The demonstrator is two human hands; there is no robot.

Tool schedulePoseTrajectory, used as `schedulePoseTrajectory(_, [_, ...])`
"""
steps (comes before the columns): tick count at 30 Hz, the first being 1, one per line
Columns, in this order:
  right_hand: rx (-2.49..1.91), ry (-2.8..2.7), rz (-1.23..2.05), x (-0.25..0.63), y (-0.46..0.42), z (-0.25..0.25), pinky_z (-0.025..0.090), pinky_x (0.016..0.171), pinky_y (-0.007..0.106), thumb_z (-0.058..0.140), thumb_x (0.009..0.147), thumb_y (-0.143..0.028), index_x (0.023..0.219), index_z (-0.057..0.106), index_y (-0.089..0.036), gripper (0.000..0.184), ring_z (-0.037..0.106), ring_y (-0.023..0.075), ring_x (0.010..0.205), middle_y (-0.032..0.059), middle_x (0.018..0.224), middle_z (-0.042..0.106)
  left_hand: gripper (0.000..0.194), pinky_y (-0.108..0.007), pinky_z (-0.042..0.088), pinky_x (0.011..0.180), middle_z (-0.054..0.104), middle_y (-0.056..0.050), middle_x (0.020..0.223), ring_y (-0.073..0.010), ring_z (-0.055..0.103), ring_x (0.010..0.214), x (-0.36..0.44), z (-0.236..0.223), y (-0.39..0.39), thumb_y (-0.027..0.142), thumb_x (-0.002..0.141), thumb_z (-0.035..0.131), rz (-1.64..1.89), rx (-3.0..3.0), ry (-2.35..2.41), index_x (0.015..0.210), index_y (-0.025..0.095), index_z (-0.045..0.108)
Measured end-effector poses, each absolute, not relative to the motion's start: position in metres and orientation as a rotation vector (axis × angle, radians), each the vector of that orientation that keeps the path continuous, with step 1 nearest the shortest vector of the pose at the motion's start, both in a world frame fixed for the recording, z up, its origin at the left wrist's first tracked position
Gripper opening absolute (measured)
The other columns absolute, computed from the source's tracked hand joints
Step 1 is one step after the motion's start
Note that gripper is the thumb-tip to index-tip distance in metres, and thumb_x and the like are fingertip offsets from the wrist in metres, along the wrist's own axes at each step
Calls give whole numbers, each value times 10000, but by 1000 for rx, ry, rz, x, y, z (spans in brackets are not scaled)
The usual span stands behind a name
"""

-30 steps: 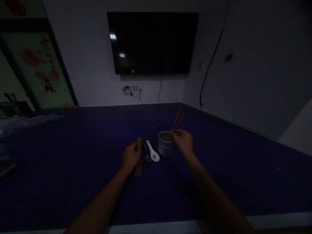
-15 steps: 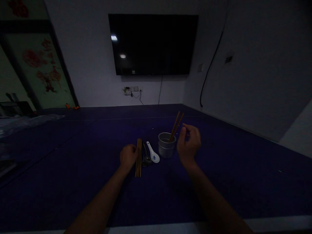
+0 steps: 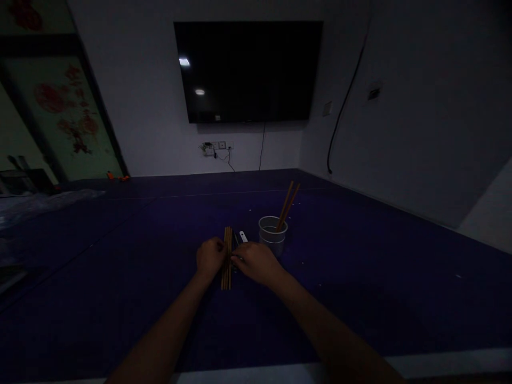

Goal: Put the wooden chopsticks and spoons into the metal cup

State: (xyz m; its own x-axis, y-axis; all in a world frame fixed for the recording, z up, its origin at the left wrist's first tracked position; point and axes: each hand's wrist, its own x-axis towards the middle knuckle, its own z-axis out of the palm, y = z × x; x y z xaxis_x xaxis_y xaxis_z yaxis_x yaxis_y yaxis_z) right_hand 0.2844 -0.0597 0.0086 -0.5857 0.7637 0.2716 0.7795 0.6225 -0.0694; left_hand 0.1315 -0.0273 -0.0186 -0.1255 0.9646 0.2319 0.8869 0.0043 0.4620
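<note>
Several wooden chopsticks (image 3: 226, 274) lie side by side in a bundle on the dark blue surface. My left hand (image 3: 210, 257) has its fingers curled against the bundle's left edge. From the right, my right hand (image 3: 258, 261) pinches at the bundle's other edge, its fingertips on the outermost stick. Beneath my right hand, the white spoon (image 3: 244, 237) shows only its handle; the metal spoons beside it are mostly covered. A metal cup (image 3: 272, 234) stands upright just beyond that hand. Two chopsticks (image 3: 288, 207) lean in it, tilted to the right.
The blue surface (image 3: 160, 314) runs back to a wall with a large television (image 3: 248, 72). Crumpled clear plastic (image 3: 52, 202) lies at the left, and small orange items (image 3: 118, 176) sit by the door. A black cable (image 3: 346, 114) hangs on the right wall.
My right hand has moved left from beside the cup to the chopstick bundle, now covering most of the spoons. My left hand has stayed at the bundle.
</note>
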Motion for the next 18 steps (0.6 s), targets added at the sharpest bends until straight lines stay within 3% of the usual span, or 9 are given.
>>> schedulePoseTrajectory(18, [-1219, -2579, 15, 287, -53, -1, 399, 808, 275, 423, 891, -242, 947, 653, -180, 244, 592, 184, 954, 77, 954, 673, 190, -221, 395, 636, 710, -50, 888, -157, 645, 812, 132, -20, -26, 267, 769, 551, 771, 1941, 2115, 905, 204, 668])
